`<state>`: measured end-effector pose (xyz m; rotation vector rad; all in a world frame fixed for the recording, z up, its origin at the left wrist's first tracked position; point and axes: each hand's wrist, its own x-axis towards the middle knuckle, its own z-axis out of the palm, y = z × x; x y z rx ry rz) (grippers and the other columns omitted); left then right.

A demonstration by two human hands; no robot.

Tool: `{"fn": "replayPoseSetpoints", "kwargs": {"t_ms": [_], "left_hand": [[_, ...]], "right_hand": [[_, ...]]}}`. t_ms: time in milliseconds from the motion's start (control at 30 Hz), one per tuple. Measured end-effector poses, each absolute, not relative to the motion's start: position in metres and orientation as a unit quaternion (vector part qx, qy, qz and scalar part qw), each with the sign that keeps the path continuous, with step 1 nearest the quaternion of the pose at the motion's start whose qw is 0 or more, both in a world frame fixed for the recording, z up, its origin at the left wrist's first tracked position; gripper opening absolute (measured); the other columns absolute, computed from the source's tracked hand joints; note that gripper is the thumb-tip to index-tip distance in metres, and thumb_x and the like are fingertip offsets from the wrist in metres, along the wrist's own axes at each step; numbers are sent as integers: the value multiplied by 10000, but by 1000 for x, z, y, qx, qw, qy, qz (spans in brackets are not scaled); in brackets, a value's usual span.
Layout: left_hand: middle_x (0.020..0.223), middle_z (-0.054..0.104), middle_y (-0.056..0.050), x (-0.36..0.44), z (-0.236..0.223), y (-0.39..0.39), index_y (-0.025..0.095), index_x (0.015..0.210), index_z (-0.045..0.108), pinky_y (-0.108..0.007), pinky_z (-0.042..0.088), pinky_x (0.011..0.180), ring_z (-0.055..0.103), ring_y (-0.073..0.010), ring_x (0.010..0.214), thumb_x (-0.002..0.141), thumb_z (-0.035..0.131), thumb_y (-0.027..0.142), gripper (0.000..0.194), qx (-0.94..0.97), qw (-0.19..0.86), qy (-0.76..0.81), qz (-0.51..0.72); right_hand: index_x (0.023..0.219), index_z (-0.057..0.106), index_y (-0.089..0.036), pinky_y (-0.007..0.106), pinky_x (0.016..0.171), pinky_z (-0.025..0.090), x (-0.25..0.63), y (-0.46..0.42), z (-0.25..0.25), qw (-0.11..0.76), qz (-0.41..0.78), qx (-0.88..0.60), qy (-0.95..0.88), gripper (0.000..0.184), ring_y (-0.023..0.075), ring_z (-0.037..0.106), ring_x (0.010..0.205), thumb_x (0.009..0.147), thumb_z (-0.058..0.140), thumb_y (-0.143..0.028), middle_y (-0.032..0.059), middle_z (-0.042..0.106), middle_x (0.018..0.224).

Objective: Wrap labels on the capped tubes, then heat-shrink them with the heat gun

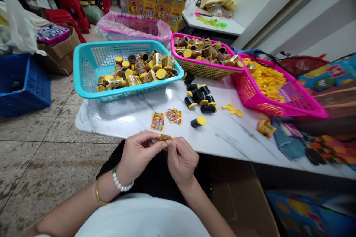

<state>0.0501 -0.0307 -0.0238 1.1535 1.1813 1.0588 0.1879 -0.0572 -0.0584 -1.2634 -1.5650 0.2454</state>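
Observation:
My left hand [139, 154] and my right hand [182, 159] meet at the table's front edge, both pinching one small printed sticker [165, 137] in orange and purple. Just beyond them, more stickers [157, 120] of the same print lie flat on the white marbled table [125, 118]. A single black cylinder with a yellow cap [198, 121] rests on its side to the right of the stickers. Behind it is a loose pile of similar black cylinders [200, 98]. Two yellow ring-shaped pieces [232, 110] lie to the right of that pile.
A turquoise basket [86, 61] and a pink basket [205, 67] hold many labelled cylinders. Another pink basket [258, 108] is full of yellow plastic parts. One labelled piece [266, 128] and a blue cloth [287, 142] lie at the right. A blue crate [27, 85] stands left.

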Motion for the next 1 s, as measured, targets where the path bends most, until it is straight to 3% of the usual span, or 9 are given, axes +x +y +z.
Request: {"fn": "replayPoseSetpoints", "kwargs": {"t_ms": [133,233,300,367,500,600,800,1000], "left_hand": [[498,548,32,47,-21,-21,136,704,664,-182,273,378,395,-52,385,664,813,373,283,401,666,495,389],[564,621,1,47,-17,-13,116,806,685,-174,236,353,387,-38,354,616,840,406,380,356,703,480,385],[538,607,-1,48,-15,-9,99,806,690,-161,224,357,389,-31,354,605,849,418,408,337,726,471,370],[470,554,20,50,-12,-6,106,760,666,-145,191,358,387,-27,352,597,854,437,414,310,752,464,352],[421,509,44,55,-9,-1,131,749,624,-133,137,344,370,-25,344,549,884,440,451,265,787,446,334],[455,532,42,56,-10,1,135,775,618,-135,131,333,372,-25,342,546,894,443,472,255,793,442,333],[599,616,18,59,-12,1,113,789,646,-128,166,338,396,0,349,552,914,381,447,263,785,439,348],[504,549,17,59,-7,3,93,748,675,-130,132,343,393,-18,377,549,913,336,394,246,803,434,325]], "right_hand": [[854,678,-186,279,687,516,213,-47,-44,509,28,-540,-669,202,153,631,722,975,519,-219,46,655,768],[1099,703,-180,398,862,532,246,-29,-37,404,-98,-632,-654,263,252,642,971,922,600,-347,141,665,1093],[1059,724,-199,404,840,541,266,-18,-39,338,-115,-664,-657,251,247,648,920,884,633,-353,139,653,1158],[1010,731,-206,360,769,549,279,-11,-45,328,-96,-671,-658,202,198,648,787,887,593,-286,113,674,1092],[1101,696,-168,304,664,515,287,-8,-54,343,-61,-671,-654,279,170,620,654,856,581,-237,37,681,792],[924,734,-169,283,636,485,288,-7,-48,361,-79,-656,-658,181,154,602,608,865,600,-274,14,662,678],[861,739,-156,270,622,449,289,5,-31,399,-121,-669,-615,257,142,574,576,918,591,-359,30,668,666],[1037,701,-194,291,629,401,269,31,-31,201,-109,-735,-638,294,220,634,798,872,645,-431,94,715,947]]}}
